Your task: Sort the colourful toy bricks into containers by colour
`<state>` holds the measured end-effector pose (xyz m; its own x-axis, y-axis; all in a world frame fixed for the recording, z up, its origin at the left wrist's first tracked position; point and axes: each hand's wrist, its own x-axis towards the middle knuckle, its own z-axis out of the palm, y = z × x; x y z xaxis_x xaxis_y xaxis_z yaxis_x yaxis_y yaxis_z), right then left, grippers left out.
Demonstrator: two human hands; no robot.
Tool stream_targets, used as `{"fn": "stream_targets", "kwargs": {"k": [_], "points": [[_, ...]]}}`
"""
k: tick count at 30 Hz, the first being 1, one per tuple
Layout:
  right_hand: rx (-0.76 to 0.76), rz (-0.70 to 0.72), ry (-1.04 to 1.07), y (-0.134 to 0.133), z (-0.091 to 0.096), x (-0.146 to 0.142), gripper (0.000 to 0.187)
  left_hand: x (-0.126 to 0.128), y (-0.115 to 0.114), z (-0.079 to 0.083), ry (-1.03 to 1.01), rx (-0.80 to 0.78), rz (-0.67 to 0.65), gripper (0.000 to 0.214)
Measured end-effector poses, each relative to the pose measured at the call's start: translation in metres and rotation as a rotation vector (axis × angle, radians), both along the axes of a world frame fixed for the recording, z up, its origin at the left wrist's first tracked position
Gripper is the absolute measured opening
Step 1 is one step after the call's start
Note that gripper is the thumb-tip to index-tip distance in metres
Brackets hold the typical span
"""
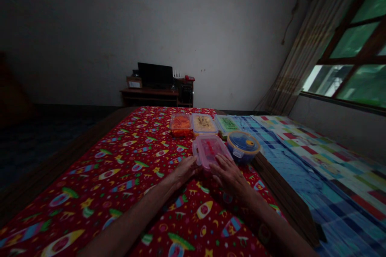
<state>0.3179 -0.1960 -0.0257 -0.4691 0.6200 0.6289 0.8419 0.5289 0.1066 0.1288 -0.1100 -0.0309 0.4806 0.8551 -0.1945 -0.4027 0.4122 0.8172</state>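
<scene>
"As you look down, where's the pink container [209, 146]?"
"On the red cloth [126, 209]. The left hand [184, 170] has fingers together at that container's near left corner; whether they grip, I can't tell."
"And the right hand [230, 173]?"
"Fingers slightly apart over the lid's near right part, left of the round blue container [243, 148]."

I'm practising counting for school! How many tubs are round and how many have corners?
Tubs with corners: 4 (orange tub, cream tub, green tub, pink tub)
Round tubs: 1 (blue tub)
Total: 5 tubs
</scene>
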Motion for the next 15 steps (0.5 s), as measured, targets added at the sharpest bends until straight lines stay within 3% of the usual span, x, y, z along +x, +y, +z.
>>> {"fn": "stream_targets", "kwargs": {"k": [5, 15], "points": [[0.002, -0.021, -0.010, -0.001, 0.005, -0.002, 0.029, 0.006, 0.005, 0.001, 0.044, 0.051, 0.049, 0.024], [0.040, -0.044, 0.006, 0.001, 0.003, -0.005, 0.029, 0.005, 0.015, 0.003, 0.071, 0.130, 0.007, 0.028]]}}
